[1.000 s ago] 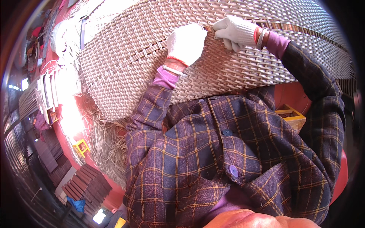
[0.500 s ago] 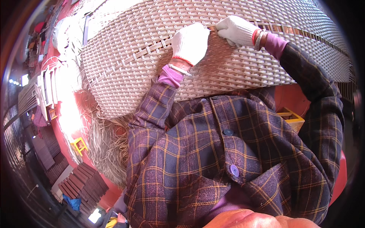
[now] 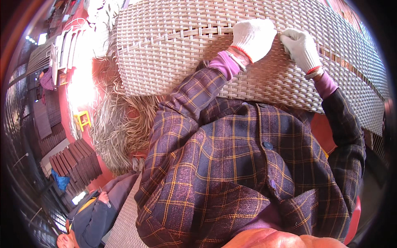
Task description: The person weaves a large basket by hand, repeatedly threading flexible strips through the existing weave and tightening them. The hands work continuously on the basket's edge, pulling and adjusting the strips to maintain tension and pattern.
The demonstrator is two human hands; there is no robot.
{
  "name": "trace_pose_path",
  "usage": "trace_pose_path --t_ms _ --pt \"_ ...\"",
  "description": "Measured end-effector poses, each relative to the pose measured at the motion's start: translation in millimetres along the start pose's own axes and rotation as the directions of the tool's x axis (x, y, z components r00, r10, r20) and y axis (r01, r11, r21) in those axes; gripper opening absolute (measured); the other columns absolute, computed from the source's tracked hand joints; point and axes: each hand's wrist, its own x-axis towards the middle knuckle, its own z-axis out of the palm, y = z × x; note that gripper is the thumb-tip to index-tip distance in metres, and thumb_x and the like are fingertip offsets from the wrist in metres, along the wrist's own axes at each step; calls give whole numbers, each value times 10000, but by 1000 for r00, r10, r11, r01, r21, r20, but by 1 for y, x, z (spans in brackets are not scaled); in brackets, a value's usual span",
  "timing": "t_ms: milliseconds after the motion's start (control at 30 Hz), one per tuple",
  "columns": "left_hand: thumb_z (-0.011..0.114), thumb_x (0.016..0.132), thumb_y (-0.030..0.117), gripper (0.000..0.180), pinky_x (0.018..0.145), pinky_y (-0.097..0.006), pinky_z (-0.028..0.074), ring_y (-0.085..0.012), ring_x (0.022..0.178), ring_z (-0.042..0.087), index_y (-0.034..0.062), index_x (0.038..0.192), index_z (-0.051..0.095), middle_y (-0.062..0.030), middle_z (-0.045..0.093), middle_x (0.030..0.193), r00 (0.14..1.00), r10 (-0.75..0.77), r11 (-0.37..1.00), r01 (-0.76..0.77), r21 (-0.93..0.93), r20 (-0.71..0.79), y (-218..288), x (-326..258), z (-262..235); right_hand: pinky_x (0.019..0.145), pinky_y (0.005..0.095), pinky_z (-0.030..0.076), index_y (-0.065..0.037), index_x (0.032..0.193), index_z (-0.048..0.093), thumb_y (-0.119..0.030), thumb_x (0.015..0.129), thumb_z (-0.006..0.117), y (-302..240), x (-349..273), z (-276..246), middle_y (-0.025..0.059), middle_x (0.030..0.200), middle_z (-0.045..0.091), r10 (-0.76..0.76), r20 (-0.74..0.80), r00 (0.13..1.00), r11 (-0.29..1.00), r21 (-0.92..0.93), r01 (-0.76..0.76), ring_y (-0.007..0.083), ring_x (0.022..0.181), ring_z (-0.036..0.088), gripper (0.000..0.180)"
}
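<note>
A large woven wicker panel (image 3: 165, 68) in light grey-brown lies in front of me, over my lap side. A line of open slots crosses its weave, and brown shows through the slots at the right. My left hand (image 3: 254, 39), in a white knit glove, is closed against the panel along this line; its fingertips are hidden behind the back of the hand. Just to its right, my right hand (image 3: 301, 48), gloved alike, is closed in a pinch, thumb against curled fingers. Whatever either hand grips is too small or hidden to make out.
Loose pale strands (image 3: 120, 136) lie heaped on the red floor at my left. Beyond them stand a small yellow stool (image 3: 83, 120) and stacked brown slatted panels (image 3: 76, 163). Another person (image 3: 93, 217) is at the lower left, beside a second woven surface (image 3: 126, 219).
The view has shifted, and both hands appear farther right along the slot line, still close together. My right hand has turned more upright. The other person shows more fully at the lower left.
</note>
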Motion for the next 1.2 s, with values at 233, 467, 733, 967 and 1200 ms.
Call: trace_pose_path --t_ms 233,467,733,967,1200 --pt "727 887 251 116 614 -418 568 -262 763 724 145 874 772 -53 721 795 1000 19 999 -19 37 -22 -3 -10 -20 698 391 538 -20 982 726 -264 1052 608 8 12 -4 172 756 657 -271 -65 960 910 -341 234 292 649 648 279" --pt "729 946 276 129 739 -400 590 -254 824 724 157 929 777 -19 746 878 998 -34 999 33 17 49 0 -21 -29 649 312 492 -26 1066 762 -229 1065 608 -7 -9 -40 85 718 636 -149 -160 976 971 -209 114 132 635 584 254" --pt "737 937 289 134 693 -418 590 -273 794 728 164 932 785 -41 747 864 997 -76 997 77 -32 28 10 -9 -28 552 240 427 -26 1104 760 -261 1088 605 4 -13 -58 -24 717 603 130 -23 991 989 75 -128 40 577 510 282" --pt "746 939 264 145 734 -421 604 -280 848 744 165 1015 821 -46 788 952 990 -106 994 109 -26 95 8 -6 -28 696 337 510 -11 1111 755 -265 1065 600 -10 4 -52 117 784 659 -119 166 979 939 -300 165 161 702 622 300" --pt "780 941 212 117 817 -404 621 -218 935 765 168 1037 829 -30 816 1033 992 -61 982 40 -187 -109 3 -46 -33 696 312 483 -7 1178 763 -235 1061 627 52 -33 -124 89 859 696 30 -131 991 931 -358 -76 132 705 589 290"
